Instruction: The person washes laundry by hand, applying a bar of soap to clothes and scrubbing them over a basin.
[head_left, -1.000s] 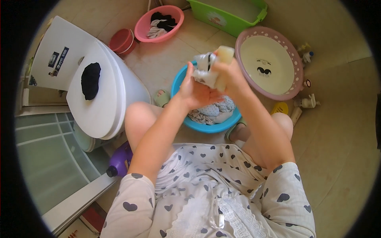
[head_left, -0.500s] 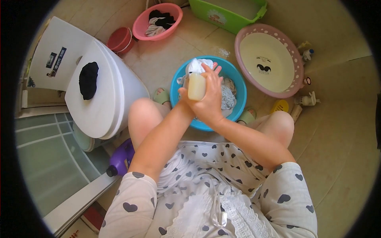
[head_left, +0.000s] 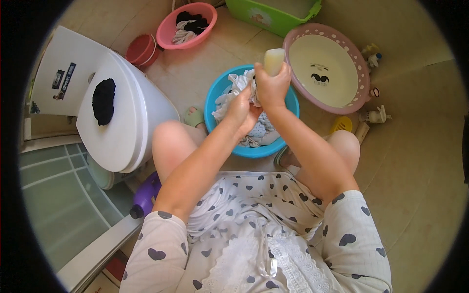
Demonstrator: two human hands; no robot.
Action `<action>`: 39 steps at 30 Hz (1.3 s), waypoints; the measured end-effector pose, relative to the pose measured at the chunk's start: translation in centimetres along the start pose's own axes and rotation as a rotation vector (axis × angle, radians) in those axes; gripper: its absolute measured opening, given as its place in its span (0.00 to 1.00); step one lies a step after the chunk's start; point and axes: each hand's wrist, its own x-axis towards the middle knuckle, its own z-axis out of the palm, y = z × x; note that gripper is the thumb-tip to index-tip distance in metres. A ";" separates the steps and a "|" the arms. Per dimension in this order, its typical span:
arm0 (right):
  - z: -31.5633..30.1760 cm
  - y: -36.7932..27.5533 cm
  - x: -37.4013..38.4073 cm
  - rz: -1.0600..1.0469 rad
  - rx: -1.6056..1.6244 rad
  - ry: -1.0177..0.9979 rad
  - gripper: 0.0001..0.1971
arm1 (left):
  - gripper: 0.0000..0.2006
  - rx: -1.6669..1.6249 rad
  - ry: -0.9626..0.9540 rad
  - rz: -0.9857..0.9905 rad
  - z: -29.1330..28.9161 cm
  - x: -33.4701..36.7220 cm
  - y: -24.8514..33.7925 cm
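Note:
A pale yellow bar of soap sticks up out of my right hand, whose fingers are wrapped round its lower part. Just to the left and slightly nearer, my left hand is closed on a white cloth, bunched up and hanging over the basin. Both hands are above a round blue basin between my feet. Inside it lie pale wet clothes, among them a light blue dotted cloth. Part of the white cloth is hidden behind my fingers.
Left stands a white toilet with a black cloth on its lid. Beyond are a red bucket, a pink basin with clothes and a green tub. A large pink-rimmed basin and bottles stand right; a purple bottle is near-left.
My right hand has moved up and to the right with the soap, away from my left hand. More of the white cloth now shows at my left hand.

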 end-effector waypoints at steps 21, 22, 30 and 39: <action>-2.4 -2.4 2.6 0.925 0.860 -0.539 0.08 | 0.27 0.318 0.037 0.170 -6.1 3.2 4.2; -2.5 -2.9 2.5 0.802 0.771 -0.627 0.06 | 0.27 0.322 0.038 0.167 -6.5 3.2 4.2; -1.6 -4.9 0.1 0.551 0.468 -0.733 0.09 | 0.26 -0.099 -0.189 -0.259 -2.4 0.2 4.3; -1.1 -4.5 -4.1 -0.367 -0.435 -0.313 0.28 | 0.22 -0.016 -0.292 0.010 -3.3 -0.2 2.2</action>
